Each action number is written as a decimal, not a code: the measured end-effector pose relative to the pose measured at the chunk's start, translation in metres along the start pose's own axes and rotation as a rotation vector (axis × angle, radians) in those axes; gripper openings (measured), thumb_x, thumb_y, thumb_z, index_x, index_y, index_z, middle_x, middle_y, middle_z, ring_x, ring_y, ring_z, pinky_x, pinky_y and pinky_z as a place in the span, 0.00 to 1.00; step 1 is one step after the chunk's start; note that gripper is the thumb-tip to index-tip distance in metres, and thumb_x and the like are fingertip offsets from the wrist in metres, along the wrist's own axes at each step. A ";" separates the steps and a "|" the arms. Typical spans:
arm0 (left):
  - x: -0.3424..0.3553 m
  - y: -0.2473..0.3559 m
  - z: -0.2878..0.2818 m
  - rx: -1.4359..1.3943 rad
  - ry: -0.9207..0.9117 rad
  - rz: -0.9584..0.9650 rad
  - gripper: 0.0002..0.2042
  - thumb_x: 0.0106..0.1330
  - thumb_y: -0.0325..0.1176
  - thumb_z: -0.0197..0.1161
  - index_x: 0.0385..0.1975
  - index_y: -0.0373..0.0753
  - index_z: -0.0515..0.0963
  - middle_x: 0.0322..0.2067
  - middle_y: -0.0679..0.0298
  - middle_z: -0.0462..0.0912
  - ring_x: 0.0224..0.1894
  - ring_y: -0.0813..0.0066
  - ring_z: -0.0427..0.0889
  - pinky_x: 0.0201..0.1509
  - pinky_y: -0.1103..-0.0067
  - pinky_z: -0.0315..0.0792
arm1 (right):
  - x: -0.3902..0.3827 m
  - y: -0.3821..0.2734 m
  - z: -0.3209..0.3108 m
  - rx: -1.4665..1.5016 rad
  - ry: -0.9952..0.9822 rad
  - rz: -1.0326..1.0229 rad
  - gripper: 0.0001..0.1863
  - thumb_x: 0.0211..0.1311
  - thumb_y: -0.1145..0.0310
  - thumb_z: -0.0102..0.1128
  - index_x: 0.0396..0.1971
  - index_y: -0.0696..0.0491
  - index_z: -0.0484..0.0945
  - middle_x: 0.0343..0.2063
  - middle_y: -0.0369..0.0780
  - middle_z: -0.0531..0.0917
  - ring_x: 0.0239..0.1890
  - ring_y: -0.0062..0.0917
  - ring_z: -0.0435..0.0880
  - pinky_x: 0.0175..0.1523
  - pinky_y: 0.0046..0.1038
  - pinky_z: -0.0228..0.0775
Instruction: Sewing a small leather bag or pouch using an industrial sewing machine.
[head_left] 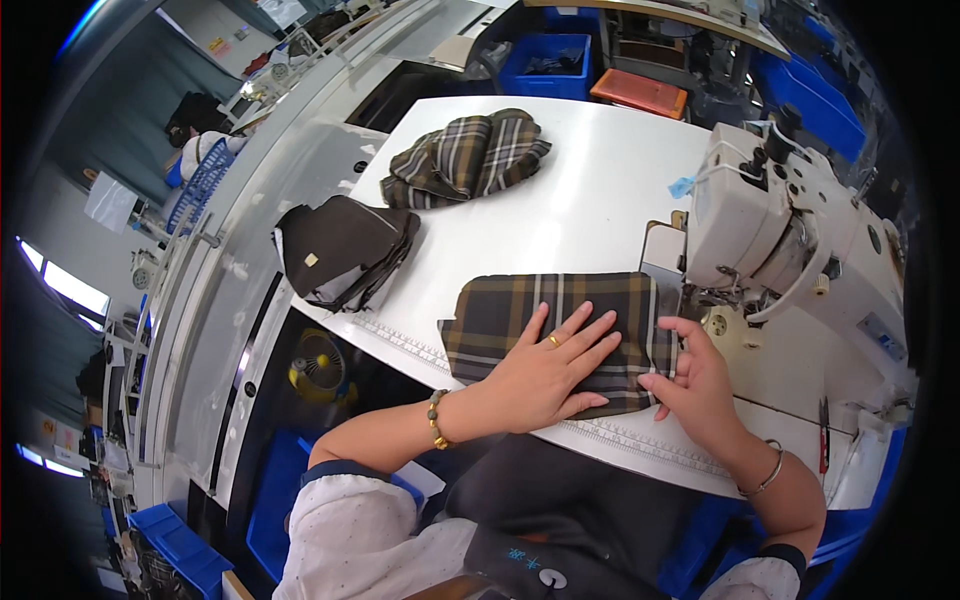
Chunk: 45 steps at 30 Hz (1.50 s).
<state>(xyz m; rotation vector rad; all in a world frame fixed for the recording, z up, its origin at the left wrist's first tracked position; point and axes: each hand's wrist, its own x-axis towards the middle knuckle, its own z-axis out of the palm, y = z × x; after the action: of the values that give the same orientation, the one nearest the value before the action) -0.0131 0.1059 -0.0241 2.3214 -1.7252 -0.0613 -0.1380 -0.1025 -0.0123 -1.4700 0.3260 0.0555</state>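
A brown plaid fabric piece (510,310) lies flat on the white sewing table (590,210), its right edge under the head of the white sewing machine (790,230). My left hand (550,370) lies flat on the fabric, fingers spread, pressing it down. My right hand (695,385) rests on the fabric's right edge near the needle, fingertips touching the cloth. A ring is on the left hand; each wrist wears a bracelet.
A heap of plaid pieces (468,157) sits at the table's far side. A stack of dark brown pieces (345,250) lies at the left edge. A yellow fan (317,367) stands below the table. Blue bins (545,62) are beyond.
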 end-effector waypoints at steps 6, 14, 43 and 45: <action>-0.015 -0.031 -0.031 0.060 0.103 -0.044 0.34 0.66 0.49 0.64 0.70 0.44 0.64 0.71 0.58 0.64 0.74 0.55 0.60 0.72 0.49 0.52 | -0.005 0.002 -0.001 -0.253 0.022 -0.084 0.25 0.61 0.82 0.63 0.59 0.55 0.75 0.34 0.37 0.86 0.24 0.12 0.80 0.23 0.17 0.72; -0.129 -0.122 -0.100 0.693 0.402 -0.814 0.15 0.63 0.33 0.65 0.49 0.39 0.81 0.49 0.62 0.84 0.55 0.58 0.80 0.60 0.66 0.70 | -0.001 0.008 -0.009 -0.201 -0.001 -0.133 0.08 0.64 0.79 0.63 0.41 0.58 0.86 0.30 0.35 0.84 0.23 0.11 0.78 0.25 0.17 0.77; 0.059 -0.032 -0.079 -0.330 0.064 0.105 0.28 0.43 0.41 0.84 0.43 0.42 0.77 0.58 0.58 0.76 0.59 0.57 0.75 0.63 0.68 0.69 | -0.006 0.000 -0.014 -0.283 -0.017 -0.315 0.10 0.62 0.69 0.67 0.36 0.60 0.86 0.26 0.39 0.86 0.25 0.16 0.79 0.31 0.22 0.70; 0.064 -0.039 -0.079 -0.431 0.016 0.136 0.27 0.42 0.41 0.84 0.41 0.42 0.78 0.60 0.57 0.74 0.60 0.56 0.75 0.64 0.67 0.68 | -0.007 -0.002 -0.015 -0.360 -0.101 -0.343 0.08 0.61 0.70 0.67 0.36 0.59 0.86 0.25 0.38 0.85 0.25 0.16 0.79 0.31 0.22 0.70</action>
<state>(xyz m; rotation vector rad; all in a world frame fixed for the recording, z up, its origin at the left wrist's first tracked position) 0.0568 0.0697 0.0513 1.8868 -1.6607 -0.3511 -0.1469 -0.1163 -0.0097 -1.8552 -0.0258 -0.0917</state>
